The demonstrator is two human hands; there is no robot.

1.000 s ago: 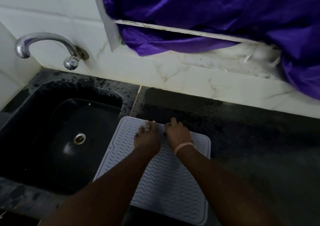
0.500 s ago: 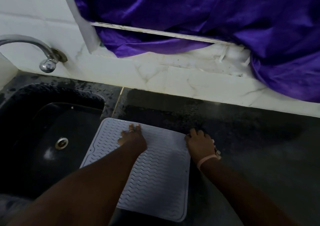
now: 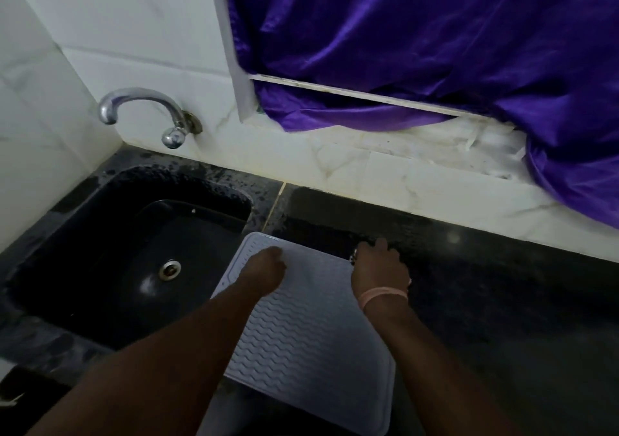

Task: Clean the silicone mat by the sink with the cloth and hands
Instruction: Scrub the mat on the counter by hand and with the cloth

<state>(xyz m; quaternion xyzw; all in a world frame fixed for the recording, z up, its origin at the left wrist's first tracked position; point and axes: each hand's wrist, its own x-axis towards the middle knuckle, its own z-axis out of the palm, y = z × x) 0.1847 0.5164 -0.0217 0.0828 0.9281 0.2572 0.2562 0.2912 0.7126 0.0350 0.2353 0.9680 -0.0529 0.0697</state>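
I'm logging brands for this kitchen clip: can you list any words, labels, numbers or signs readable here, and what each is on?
None can be read: the silicone mat shows only a wavy relief, and the tap, sink and purple cloth show no lettering.

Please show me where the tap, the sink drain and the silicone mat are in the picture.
tap (image 3: 140,95), head view, top of the curved spout.
sink drain (image 3: 169,269), head view, metal ring.
silicone mat (image 3: 311,345), head view, ribbed middle.

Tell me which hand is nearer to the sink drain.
Left. The left hand rests on the silicone mat's far left part, just right of the sink basin holding the drain. The right hand sits at the mat's far right edge, on the counter side.
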